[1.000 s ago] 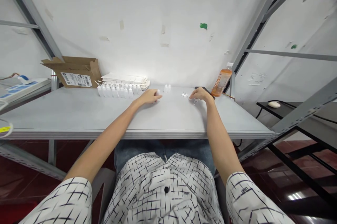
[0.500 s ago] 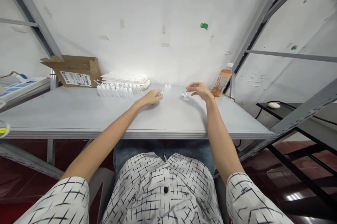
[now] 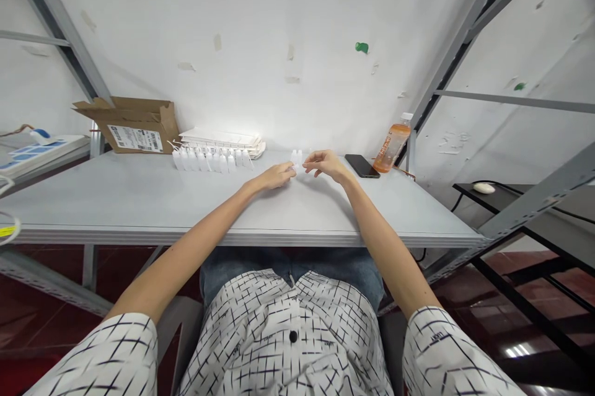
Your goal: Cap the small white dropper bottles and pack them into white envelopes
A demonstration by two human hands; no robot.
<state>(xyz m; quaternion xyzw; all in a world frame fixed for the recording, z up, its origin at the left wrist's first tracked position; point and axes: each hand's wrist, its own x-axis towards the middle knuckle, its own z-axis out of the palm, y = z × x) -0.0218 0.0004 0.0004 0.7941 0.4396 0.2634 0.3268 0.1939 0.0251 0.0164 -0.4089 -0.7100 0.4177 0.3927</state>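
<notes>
1. Small white plastic bottle [image 3: 294,168], mostly hidden: pinched at fingertips of L hand [image 3: 277,176]; long axis unclear.
2. R hand [image 3: 324,163] just right of it, fingers curled, thumb nr index; can't tell if holding anything.
3. Flat grey table [image 3: 288,213] below; white wall [image 3: 279,105] far side.
</notes>
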